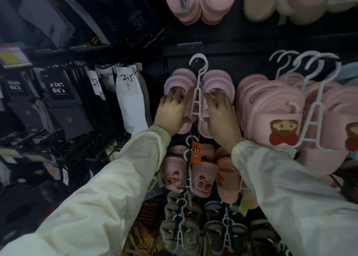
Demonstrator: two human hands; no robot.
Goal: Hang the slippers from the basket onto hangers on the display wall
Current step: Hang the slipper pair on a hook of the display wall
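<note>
Two pink slippers [180, 79] on white hanger [197, 99]

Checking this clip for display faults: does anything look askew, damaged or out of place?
Nothing damaged. The cartoon-patch slippers right of the held pink slippers lean sideways, their white hangers fanned out; the wide lens may exaggerate it.

A narrow strip of dark wall [155, 71] is showing free between the white socks [129, 100] and the pink slippers [180, 77] on the white hanger [196, 102]. On the right, the cartoon-face slippers [271, 110] are crowding close, perhaps touching. Below, an orange tag [196, 153] and the lower slippers [203, 178] are blocking the way. Above, a bare dark band [232, 48] is lying open.
</note>
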